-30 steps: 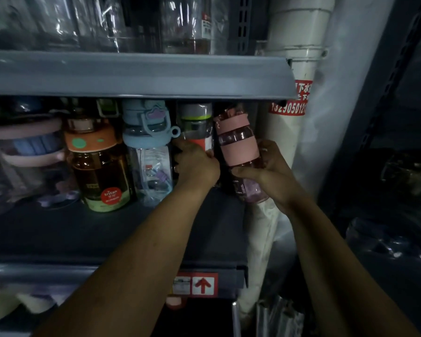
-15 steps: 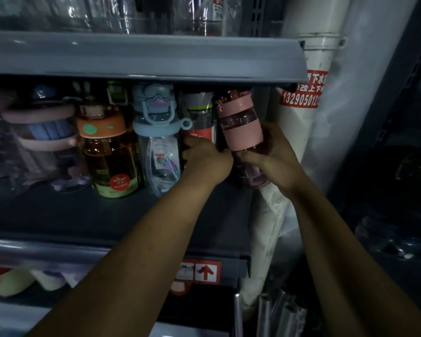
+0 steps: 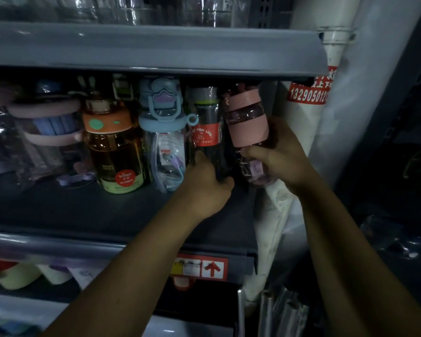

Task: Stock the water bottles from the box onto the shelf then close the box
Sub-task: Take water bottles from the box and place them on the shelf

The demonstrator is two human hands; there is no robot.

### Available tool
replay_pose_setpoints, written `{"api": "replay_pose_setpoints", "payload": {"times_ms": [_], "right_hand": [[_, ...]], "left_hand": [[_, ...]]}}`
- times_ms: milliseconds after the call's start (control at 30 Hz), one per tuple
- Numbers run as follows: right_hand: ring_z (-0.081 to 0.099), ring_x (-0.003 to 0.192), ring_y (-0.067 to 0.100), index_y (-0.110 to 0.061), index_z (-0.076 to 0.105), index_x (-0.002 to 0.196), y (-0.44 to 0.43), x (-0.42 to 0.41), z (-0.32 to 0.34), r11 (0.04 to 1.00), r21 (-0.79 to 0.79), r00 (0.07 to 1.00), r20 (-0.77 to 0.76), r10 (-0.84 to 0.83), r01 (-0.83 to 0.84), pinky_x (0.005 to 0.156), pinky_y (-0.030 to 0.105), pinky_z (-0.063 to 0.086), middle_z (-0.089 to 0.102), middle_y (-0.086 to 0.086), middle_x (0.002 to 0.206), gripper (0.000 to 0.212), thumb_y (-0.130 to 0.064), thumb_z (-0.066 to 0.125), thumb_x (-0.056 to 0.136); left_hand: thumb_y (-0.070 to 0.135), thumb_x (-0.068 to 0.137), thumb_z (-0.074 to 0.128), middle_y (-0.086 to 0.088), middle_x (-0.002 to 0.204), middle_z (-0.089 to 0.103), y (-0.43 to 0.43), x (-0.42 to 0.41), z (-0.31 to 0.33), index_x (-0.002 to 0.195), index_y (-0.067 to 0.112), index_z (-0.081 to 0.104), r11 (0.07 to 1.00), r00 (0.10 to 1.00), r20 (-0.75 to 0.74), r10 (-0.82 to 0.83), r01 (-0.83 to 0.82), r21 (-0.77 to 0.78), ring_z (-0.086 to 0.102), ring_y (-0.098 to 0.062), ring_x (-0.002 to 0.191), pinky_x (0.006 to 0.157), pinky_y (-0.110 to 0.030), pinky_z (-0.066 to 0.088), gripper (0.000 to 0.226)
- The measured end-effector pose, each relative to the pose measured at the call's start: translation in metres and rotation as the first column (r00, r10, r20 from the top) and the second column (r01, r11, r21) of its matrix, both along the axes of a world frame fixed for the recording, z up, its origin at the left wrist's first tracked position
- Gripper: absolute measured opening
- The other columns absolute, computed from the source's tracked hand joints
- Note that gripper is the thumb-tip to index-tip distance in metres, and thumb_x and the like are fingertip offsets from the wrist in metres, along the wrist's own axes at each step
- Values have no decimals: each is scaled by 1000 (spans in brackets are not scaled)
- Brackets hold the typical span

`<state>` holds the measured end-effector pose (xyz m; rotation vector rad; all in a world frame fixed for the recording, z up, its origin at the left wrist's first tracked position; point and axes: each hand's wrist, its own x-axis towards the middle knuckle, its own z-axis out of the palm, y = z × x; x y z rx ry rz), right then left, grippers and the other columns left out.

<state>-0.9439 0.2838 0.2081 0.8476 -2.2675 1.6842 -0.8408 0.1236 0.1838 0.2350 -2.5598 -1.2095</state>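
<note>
Lower than a moment ago, the left hand (image 3: 204, 183) now grips the base of a dark bottle (image 3: 206, 132), fingers curled round it, so the bottle's red label shows above the knuckles. The right hand (image 3: 277, 154) holds the pink water bottle (image 3: 247, 122) round its clear lower half, thumb across the front and fingers wrapped behind. That bottle has a pink cap and pink band, tilts slightly and sits at the right end of the grey shelf (image 3: 83, 205), just beside the dark bottle; whether its base rests on the shelf cannot be told. To the left stand a blue-lidded bottle (image 3: 165, 117) and an amber bottle with an orange lid (image 3: 112, 147), both upright. An upper shelf (image 3: 156, 49) runs just above the caps. A white pipe (image 3: 309, 132) with a red sticker (image 3: 309, 92) rises to the right
</note>
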Motion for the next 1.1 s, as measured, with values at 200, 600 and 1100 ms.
{"api": "replay_pose_setpoints", "payload": {"times_ms": [200,600,1100], "right_hand": [[71,101,14,-22,53,131,4,24,3,991,-21,985,107,133,-132,85,37,60,70,0,115,64,-22,76,72],[66,117,16,-19,44,134,-41,51,-27,954,-272,984,94,154,-123,99,43,56,64,2,129,82,-5,89,66],[64,105,-8,-22,45,134,-47,69,-39,997,-76,999,29,30,-28,85,14,52,65,-21,116,69,-28,86,79]], "left_hand": [[29,98,66,-4,140,57,-8,24,-2,141,16,50,981,997,-11,-81,77,-179,54,-18,127,100,-25,44,48],[14,93,69,6,104,71,-37,67,-8,120,21,68,993,942,-334,-39,1,-115,68,-6,94,88,-30,59,28],[30,88,77,5,102,73,-39,51,-15,118,16,67,990,935,-355,6,-55,-127,70,-6,81,75,-33,62,35]]}}
